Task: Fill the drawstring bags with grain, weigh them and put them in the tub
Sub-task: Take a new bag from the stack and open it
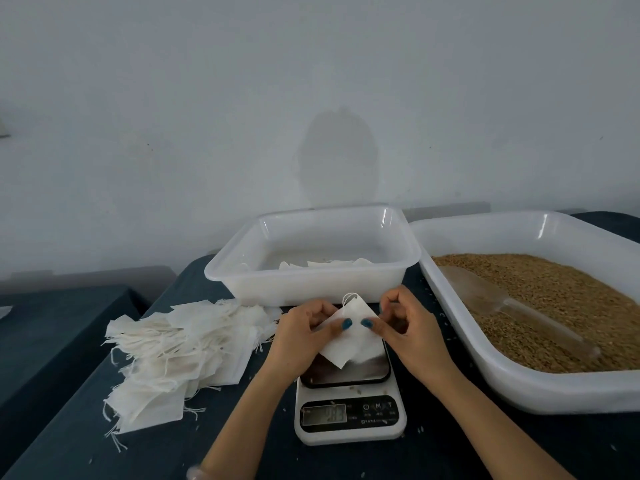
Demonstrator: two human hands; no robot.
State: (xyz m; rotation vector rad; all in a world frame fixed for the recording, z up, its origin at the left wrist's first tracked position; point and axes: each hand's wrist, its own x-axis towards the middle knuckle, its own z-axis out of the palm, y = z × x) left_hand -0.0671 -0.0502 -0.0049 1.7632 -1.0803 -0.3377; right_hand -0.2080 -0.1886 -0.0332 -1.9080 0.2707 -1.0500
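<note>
A pale bare wall [311,81] rises behind a table [346,462] under dark blue cloth. At the centre, just above the plate of the scale [349,417], both hands hold one flat, seemingly empty bag [353,341]. The left hand [304,336] pinches its top edge from the 9 o'clock side and the right hand [405,334] from 3 o'clock, thumbs on the front and fingers curled behind.

The step looks like opening the mouth. It would go best by rubbing the two layers apart at the hem, leaving the string loop at 12 o'clock slack, and spreading the opening wide before one hand lets go.

The scoop [502,306] lies in the grain [554,299] at 3 o'clock, and the high rim of the tray [519,386] stands between it and the bag, so spills are likely. The tub [311,282] at 12 o'clock already holds a few bags. A pile of spare bags [180,344] sits at 9 o'clock. The scale's display is too blurred to read.
</note>
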